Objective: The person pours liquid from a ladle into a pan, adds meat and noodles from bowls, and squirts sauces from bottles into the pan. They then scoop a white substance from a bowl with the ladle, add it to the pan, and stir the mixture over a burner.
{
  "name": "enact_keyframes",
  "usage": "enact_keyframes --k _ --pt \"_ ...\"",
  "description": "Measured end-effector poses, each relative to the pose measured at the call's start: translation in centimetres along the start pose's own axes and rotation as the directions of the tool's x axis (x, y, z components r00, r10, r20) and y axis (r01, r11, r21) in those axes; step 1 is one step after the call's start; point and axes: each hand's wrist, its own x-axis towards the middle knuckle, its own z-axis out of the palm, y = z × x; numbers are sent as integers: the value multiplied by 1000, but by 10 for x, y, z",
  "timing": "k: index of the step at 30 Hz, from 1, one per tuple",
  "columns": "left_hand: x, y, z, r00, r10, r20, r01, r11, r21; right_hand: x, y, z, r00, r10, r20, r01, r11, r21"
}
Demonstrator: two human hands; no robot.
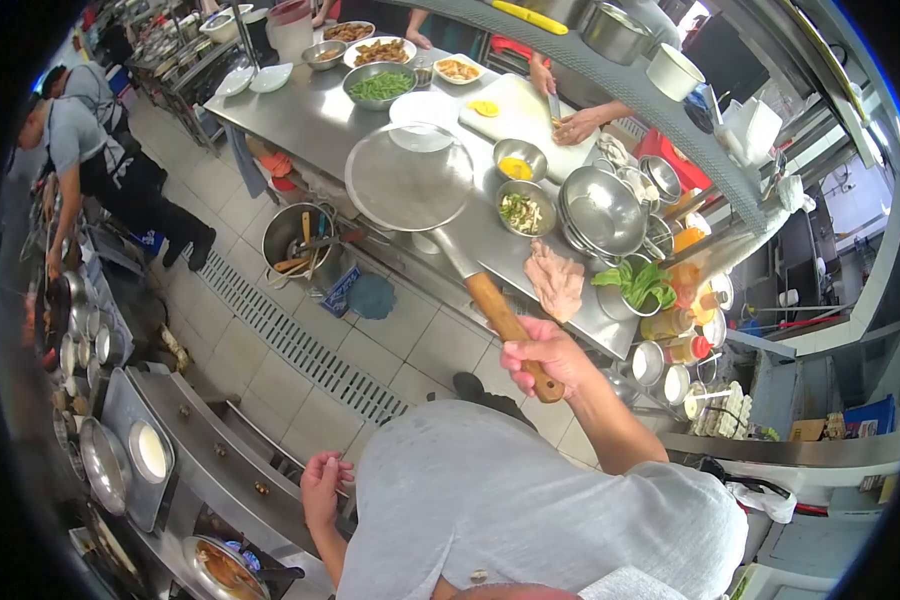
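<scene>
**A:** Entry, head view. State of the right hand (542, 358)?

**B:** Fingers were wrapped tight round the near end of the wooden handle (498, 310) of the skimmer (408, 180). The arm was bent and raised.

**A:** Where did the skimmer lie from that hand?

**B:** Ahead of it and off to the left-hand side. The long axis ran in a straight diagonal from the fist out to the round mesh disc. The disc was held in the air above the near edge of the steel worktop (310, 115), just short of a bowl of chopped greens (522, 212) and a stack of steel bowls (600, 208). I could not tell whether the mesh touched anything.

**A:** Left hand (322, 487)?

**B:** Empty, with the fingers loosely curled and apart. It was low by the body beside the stove (185, 440), well away from the skimmer. Only the right hand was on the skimmer.

**A:** Others?

**B:** A co-worker's hand (575, 127) rested on the cutting board (515, 120), beyond the disc on the far side of the worktop.
</scene>
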Motion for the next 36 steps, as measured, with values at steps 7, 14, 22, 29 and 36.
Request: enact_keyframes --k 7,14,22,29,36 --pt "14 18 63 997 -7 73 3 998 59 -8 -37 -76 991 -60 -123 77 987 144" --pt "10 33 99 999 -2 32 -1 996 85 -5 -63 -107 991 -72 -109 95 971 220" --pt "5 28 104 1000 -10 25 9 999 38 6 -74 -123 987 -73 -143 104 969 225" --pt "3 35 104 1000 6 4 -6 998 69 9 -79 -117 981 -97 -167 131 969 208" --pt "4 34 102 1000 -27 -1 27 998 51 8 -82 -112 986 -105 -128 135 959 248"
